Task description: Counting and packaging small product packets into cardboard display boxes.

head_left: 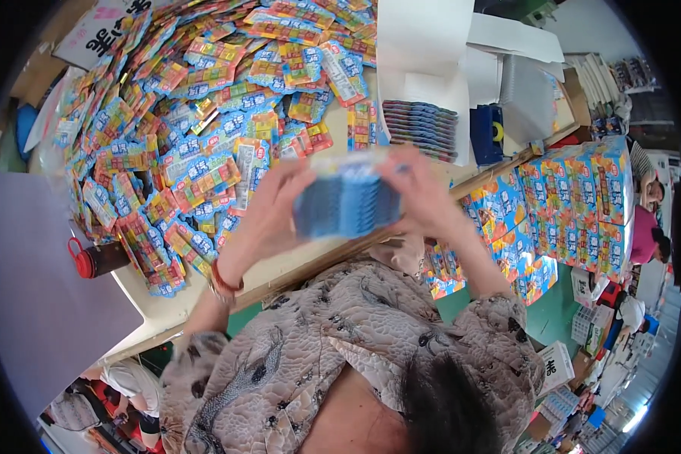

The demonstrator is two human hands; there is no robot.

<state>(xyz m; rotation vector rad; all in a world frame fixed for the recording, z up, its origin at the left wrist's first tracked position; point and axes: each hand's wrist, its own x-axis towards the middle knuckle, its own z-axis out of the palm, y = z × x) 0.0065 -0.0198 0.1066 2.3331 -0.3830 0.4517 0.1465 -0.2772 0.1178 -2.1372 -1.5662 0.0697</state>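
Observation:
Between my two hands is a thick stack of blue candy packets (346, 200), held up above the near edge of the table and partly smeared by motion. My left hand (274, 203) is closed on the stack's left end. At the right end my right hand (425, 185) grips it too. Just beyond my right hand, a row of the same packets (420, 130) lies packed in an open white box (422, 53). A wide heap of loose, colourful packets (212, 151) spreads over the table (170, 306) on the left and far side.
A red-lidded bottle (102, 259) stands at the heap's left edge. Beside the white box are a blue holder with a yellow roll (488, 135) and a clear plastic bin (526, 102). Printed cartons (575, 204) are stacked to the right below the table's wooden edge. Other people work farther off.

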